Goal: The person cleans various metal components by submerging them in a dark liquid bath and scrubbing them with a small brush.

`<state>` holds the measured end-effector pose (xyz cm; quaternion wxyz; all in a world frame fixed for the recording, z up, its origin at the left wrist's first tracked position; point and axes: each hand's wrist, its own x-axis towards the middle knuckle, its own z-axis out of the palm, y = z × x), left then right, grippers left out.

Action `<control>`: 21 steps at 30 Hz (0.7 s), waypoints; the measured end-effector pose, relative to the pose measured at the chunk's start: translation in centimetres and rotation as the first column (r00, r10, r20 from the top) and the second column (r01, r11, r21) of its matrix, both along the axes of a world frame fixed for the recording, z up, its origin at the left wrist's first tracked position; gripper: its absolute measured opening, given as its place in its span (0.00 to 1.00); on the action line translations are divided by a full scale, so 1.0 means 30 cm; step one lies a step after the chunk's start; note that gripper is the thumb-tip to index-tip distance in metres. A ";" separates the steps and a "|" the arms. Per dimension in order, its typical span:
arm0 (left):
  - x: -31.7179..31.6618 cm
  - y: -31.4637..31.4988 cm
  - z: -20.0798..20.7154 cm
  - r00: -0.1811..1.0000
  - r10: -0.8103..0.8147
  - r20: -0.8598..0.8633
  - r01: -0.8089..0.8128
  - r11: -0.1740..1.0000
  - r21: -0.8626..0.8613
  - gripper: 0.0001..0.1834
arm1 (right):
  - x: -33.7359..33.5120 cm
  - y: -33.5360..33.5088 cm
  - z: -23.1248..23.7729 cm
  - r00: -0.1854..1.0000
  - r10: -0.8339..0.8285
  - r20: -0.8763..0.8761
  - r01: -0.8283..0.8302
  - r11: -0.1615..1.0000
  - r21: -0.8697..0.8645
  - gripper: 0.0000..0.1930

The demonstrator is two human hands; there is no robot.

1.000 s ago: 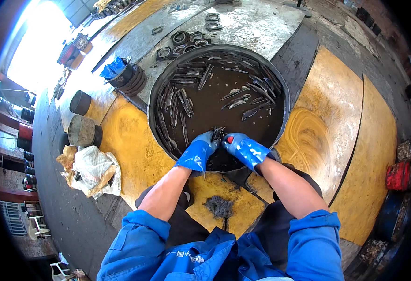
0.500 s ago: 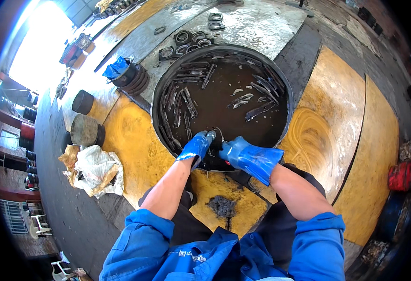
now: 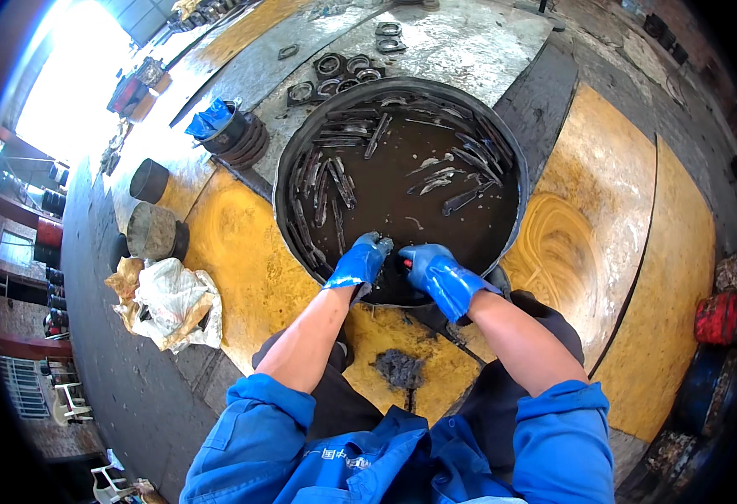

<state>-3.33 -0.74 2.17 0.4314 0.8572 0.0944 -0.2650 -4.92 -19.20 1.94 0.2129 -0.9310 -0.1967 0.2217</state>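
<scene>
A large round metal tub (image 3: 280, 202) of dark, murky liquid stands in front of me. Both my hands are over its near edge in long blue rubber gloves. My left hand (image 3: 370, 252) is closed, fingers curled inward; whatever it grips is too dark to make out. Close beside it, my right hand (image 3: 431, 262) is closed around a tool with a red handle (image 3: 407, 264), mostly covered by the glove. Dark strips (image 3: 331, 185) lie in the tub along its left side, and more strips (image 3: 479, 160) lie at the right. Pale scraps float between them.
Ring-shaped metal parts (image 3: 330, 65) sit beyond the tub. A pot with a blue cloth (image 3: 210, 120) stands on stacked rings at the left, near two dark cylinders (image 3: 152, 232). A white plastic bag (image 3: 177, 302) and a dark fibrous clump (image 3: 399, 368) lie on the floor.
My right hand has drawn back and turned, showing more of the red handle. My left hand has shifted slightly right. A thin pale strip now floats ahead of the hands.
</scene>
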 end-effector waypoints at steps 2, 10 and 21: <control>-0.009 0.001 0.013 1.000 -0.004 0.012 0.004 1.000 0.013 0.36 | 0.018 0.001 -0.009 0.987 -0.077 -0.138 0.088 0.993 0.078 0.21; -0.022 -0.032 0.090 0.997 0.036 -0.071 -0.042 0.995 -0.088 0.35 | 0.016 -0.063 0.040 0.823 -0.221 -0.524 0.448 0.819 0.357 0.16; -0.012 -0.028 0.012 0.999 0.002 0.034 0.003 0.989 -0.146 0.30 | 0.003 -0.085 -0.013 0.424 -0.108 -0.899 0.885 0.259 0.387 0.13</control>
